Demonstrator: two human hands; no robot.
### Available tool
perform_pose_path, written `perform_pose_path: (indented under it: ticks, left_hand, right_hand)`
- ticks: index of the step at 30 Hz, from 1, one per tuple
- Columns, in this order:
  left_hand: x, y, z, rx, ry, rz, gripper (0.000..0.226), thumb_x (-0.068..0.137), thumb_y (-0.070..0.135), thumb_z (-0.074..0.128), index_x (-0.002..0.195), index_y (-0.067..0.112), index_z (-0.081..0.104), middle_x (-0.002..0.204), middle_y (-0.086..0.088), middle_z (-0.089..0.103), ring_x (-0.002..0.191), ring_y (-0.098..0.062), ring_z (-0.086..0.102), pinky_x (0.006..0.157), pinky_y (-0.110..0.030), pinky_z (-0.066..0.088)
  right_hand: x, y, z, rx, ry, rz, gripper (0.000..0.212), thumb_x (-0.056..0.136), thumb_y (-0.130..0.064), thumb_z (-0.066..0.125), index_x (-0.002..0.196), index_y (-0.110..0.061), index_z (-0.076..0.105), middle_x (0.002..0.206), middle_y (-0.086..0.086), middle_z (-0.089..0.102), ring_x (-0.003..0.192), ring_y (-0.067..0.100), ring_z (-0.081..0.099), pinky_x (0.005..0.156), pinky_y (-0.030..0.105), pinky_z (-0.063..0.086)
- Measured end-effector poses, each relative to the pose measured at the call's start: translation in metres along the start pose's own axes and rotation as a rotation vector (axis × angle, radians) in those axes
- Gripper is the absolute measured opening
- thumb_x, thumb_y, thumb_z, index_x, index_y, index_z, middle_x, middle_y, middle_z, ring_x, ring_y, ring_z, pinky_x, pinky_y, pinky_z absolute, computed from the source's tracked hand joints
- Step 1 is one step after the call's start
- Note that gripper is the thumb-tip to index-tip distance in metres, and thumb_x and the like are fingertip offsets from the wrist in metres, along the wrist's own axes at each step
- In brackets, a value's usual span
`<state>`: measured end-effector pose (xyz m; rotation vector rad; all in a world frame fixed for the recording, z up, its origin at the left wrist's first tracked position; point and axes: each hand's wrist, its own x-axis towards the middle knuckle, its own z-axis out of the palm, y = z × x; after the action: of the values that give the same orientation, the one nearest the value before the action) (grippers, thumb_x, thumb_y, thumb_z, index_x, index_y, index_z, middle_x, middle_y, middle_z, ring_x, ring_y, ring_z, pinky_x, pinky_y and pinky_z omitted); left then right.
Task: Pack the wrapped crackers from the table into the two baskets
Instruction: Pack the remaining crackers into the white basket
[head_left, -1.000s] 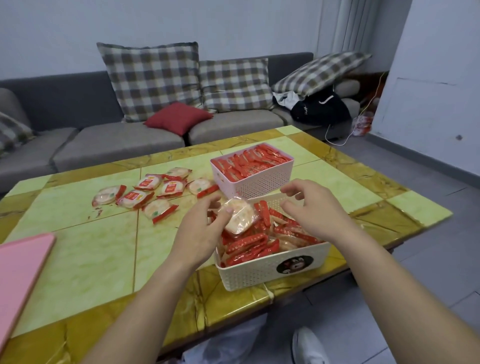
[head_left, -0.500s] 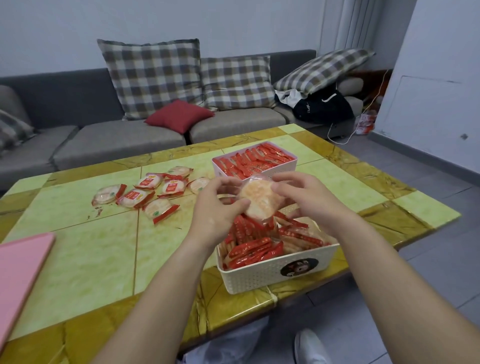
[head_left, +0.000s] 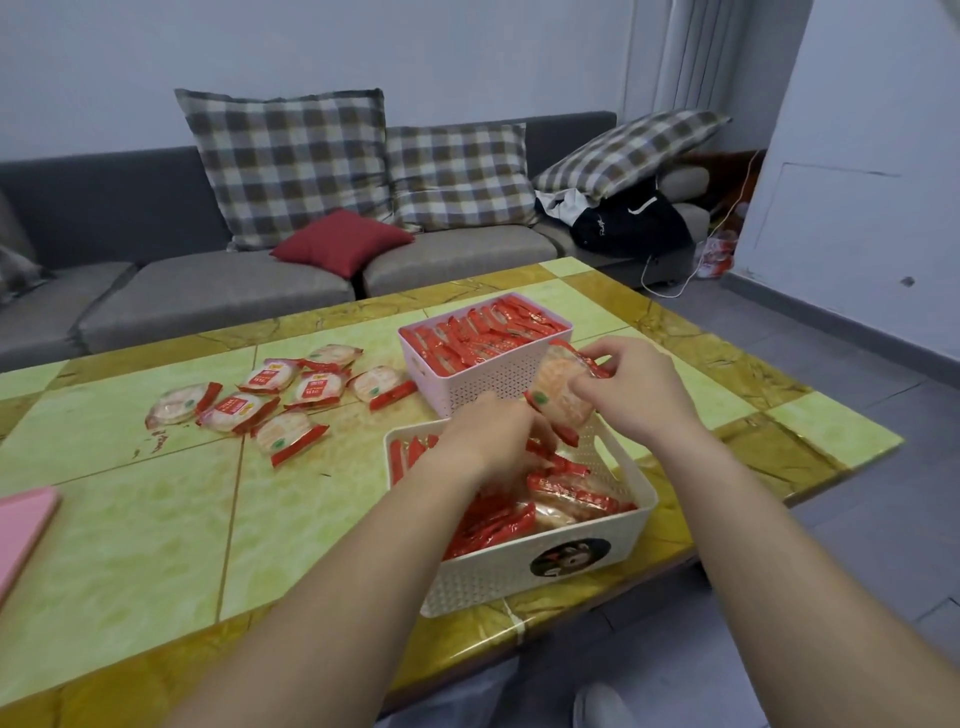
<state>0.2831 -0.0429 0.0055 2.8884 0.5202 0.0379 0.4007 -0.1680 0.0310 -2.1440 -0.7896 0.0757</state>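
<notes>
The wrapped cracker (head_left: 561, 400) is in the air, tilted on edge over the far rim of the white basket (head_left: 498, 577). It sits at about 12 o'clock from that basket's middle, just in front of the pink basket (head_left: 483, 384). The right hand (head_left: 639, 387) pinches its upper end between thumb and curled fingers, probably to stand it up so it slots in on edge like the packets already inside. The left hand (head_left: 493, 436) reaches down among those packets, at 7 o'clock from the cracker. Its fingertips are hidden, so I cannot tell whether it grips anything or only parts the packets to make a gap. The pink basket looks full to the rim, which would explain filling the white one. Several loose crackers (head_left: 317, 387) lie on the table (head_left: 130, 519) at 10 o'clock, well apart from both baskets and not yet packed.
</notes>
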Motion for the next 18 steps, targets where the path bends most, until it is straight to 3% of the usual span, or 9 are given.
perform_pose_path:
  ticks: [2,6,13,18]
  left_hand:
    - [0.008,-0.004,-0.004,0.009,-0.001,-0.011,0.027,0.086,0.039,0.076,0.113,0.039,0.075,0.114,0.012,0.074,0.110,-0.019,0.063,0.093,-0.041,0.053]
    - [0.014,-0.016,-0.021,-0.110,0.175,-0.066,0.025,0.094,0.030,0.069,0.119,0.032,0.072,0.121,0.007,0.073,0.114,-0.019,0.065,0.095,-0.043,0.054]
    - [0.014,-0.021,-0.025,-0.131,0.147,-0.052,0.025,0.096,0.030,0.068,0.120,0.031,0.070,0.126,0.005,0.071,0.118,-0.022,0.063,0.098,-0.046,0.052]
    - [0.013,-0.018,-0.025,-0.066,0.118,0.029,0.025,0.093,0.017,0.067,0.095,0.040,0.075,0.103,0.015,0.073,0.101,-0.014,0.064,0.085,-0.044,0.057]
  right_hand:
    - [0.003,0.002,0.001,-0.033,0.015,0.010,0.036,0.082,-0.035,0.071,0.117,-0.034,0.070,0.092,-0.007,0.070,0.083,0.018,0.066,0.077,0.040,0.057]
    - [0.008,0.008,-0.004,0.024,0.121,0.024,0.035,0.083,-0.039,0.069,0.118,-0.033,0.070,0.103,-0.004,0.070,0.088,0.020,0.066,0.075,0.039,0.057]
    - [0.002,0.010,-0.003,0.047,0.118,0.022,0.035,0.083,-0.036,0.070,0.117,-0.029,0.073,0.106,-0.004,0.073,0.092,0.018,0.067,0.077,0.042,0.059]
    - [-0.002,0.008,-0.008,0.008,0.084,0.036,0.024,0.082,-0.041,0.071,0.104,-0.031,0.070,0.087,-0.011,0.067,0.082,0.016,0.065,0.072,0.039,0.058]
